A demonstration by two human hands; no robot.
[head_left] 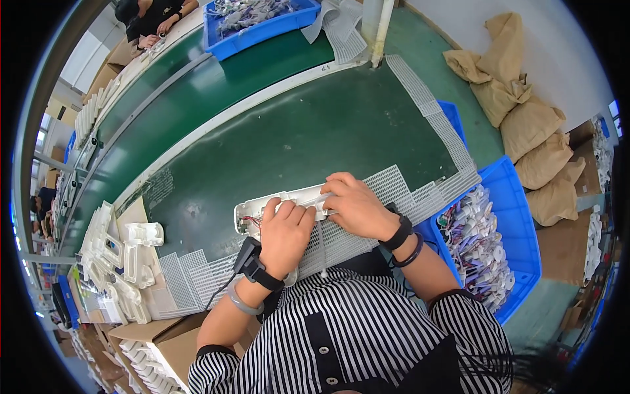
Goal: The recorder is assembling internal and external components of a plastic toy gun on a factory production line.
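Both hands' fingers (292, 213) curled, pressed down on the white plastic housing (282, 200).

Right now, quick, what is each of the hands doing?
Left hand: fingers curled, pressing down on the long white plastic case.
Right hand: closed over the same case's right end, gripping it.

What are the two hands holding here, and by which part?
Both hands press on a long white plastic housing lying on the green bench: left hand on its middle, right hand over its right end.
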